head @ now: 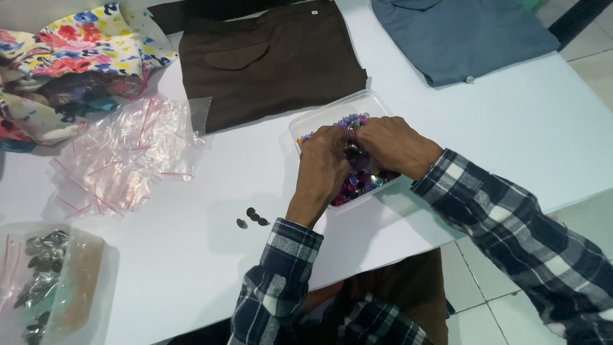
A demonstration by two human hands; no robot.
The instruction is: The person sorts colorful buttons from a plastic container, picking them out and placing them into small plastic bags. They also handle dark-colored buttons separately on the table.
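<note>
Both my hands reach into a clear plastic tray (pixel 377 101) filled with small purple, pink and dark buttons (pixel 359 182). My left hand (pixel 324 167) is curled over the tray's near side, its fingertips down among the buttons. My right hand (pixel 389 145) lies over the far side, its fingers meeting the left hand's at the middle. What the fingertips pinch is hidden. Three dark buttons (pixel 253 217) lie loose on the white table (pixel 511 140), just left of my left wrist.
A folded brown garment (pixel 268 61) lies behind the tray and a folded blue one (pixel 460 35) at the back right. Small clear zip bags (pixel 124 156) are piled at the left, floral fabric (pixel 70 57) beyond them. A plastic tub of dark buttons (pixel 45 275) sits at the near left.
</note>
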